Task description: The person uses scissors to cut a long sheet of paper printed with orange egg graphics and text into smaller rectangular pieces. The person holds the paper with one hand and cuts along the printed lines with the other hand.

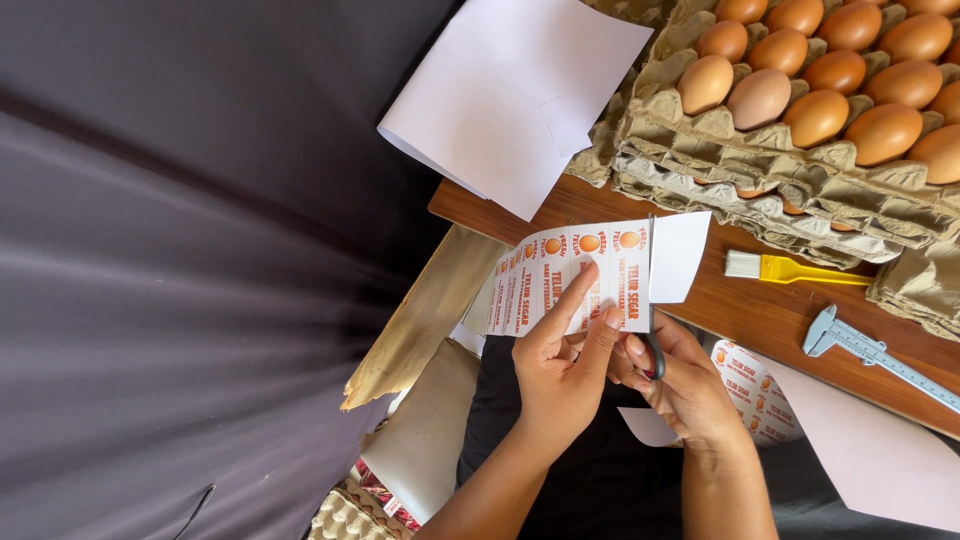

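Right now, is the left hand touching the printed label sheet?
Touching. The head view shows the left hand pinching the printed label sheet, its thumb and fingertips lying on the paper.

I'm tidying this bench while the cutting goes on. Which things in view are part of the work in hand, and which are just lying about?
In use:
- white printed label sheet with orange egg pictures, in the left hand
- dark-handled scissors, in the right hand

Lying about:
- yellow-handled flat brush
- grey metal caliper
- grey cardboard trays of brown eggs
- blank white paper sheet
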